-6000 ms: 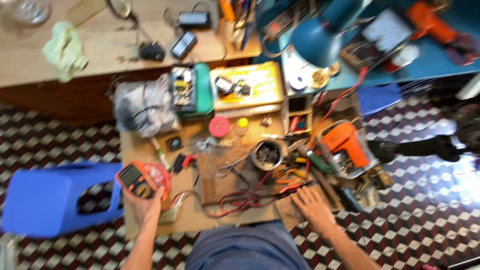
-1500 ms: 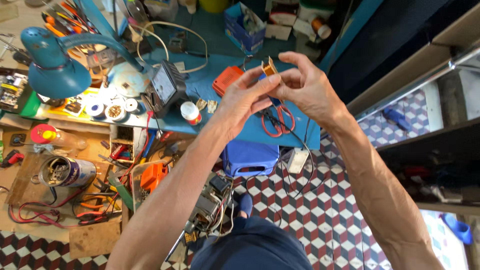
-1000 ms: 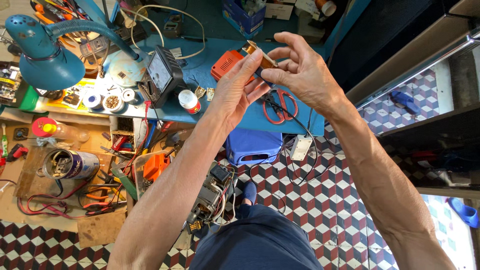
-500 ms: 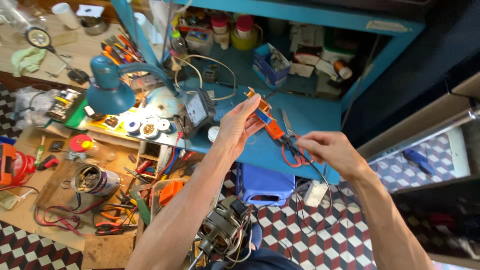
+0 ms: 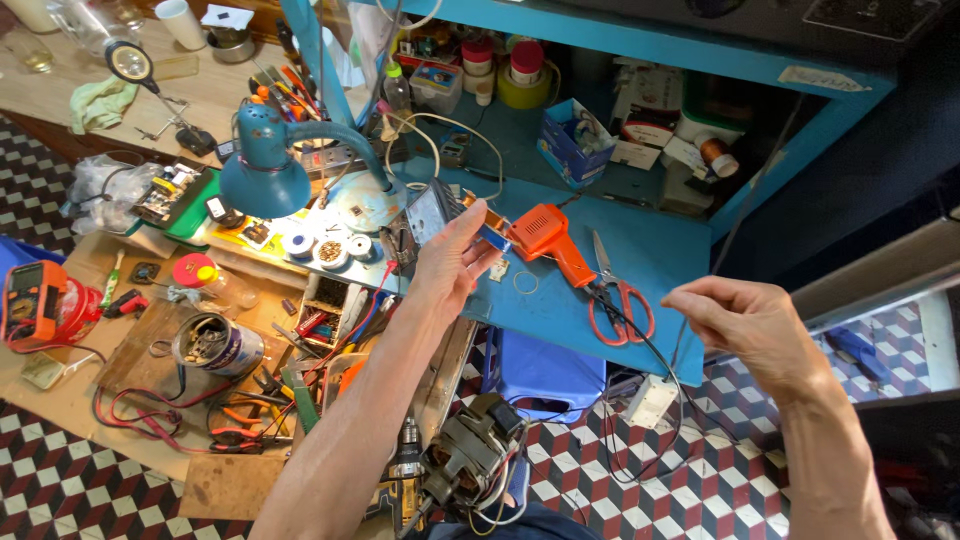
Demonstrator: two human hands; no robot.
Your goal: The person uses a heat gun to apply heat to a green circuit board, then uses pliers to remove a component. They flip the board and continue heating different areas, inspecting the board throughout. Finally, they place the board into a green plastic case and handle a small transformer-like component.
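A cluttered repair workshop: a blue workbench (image 5: 640,255) with a soldering gun (image 5: 545,235), scissors (image 5: 618,300), desk lamp (image 5: 265,175), multimeter (image 5: 35,300), pliers (image 5: 240,425) and wires.

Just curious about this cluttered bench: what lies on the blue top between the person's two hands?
In the head view, between the left hand and right hand lie an orange soldering gun and red-handled scissors.

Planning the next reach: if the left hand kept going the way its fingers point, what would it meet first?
Probably the orange soldering gun lying on the blue bench. The left hand holds a small orange-and-blue part aimed toward it, though depth is unclear.
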